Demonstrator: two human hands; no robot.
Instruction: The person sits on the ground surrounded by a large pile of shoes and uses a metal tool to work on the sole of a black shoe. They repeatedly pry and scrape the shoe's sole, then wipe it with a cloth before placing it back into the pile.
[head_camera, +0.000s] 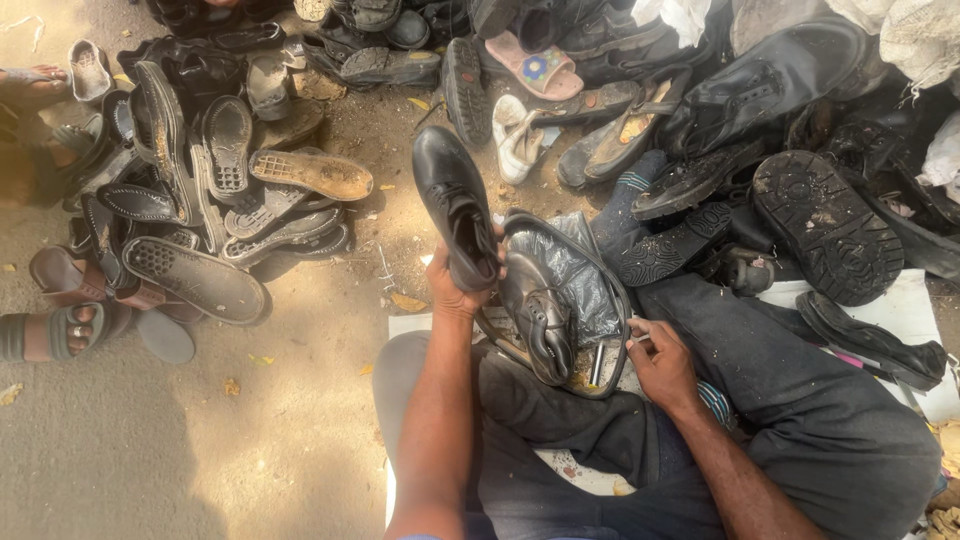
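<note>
Single head cam, looks steeply down over seated wearer's lap and forearms, close range; ground (150, 440) fills left, shoe piles (230, 190) along top.

Ground: bare sandy dirt (200, 440), scattered with dry leaves.
Light: strong sun, with dappled shade near left.
Left: a heap of worn soles and sandals (200, 200).
Far right: piled old shoes (700, 90).
Near right: white sheet (900, 310).
</note>
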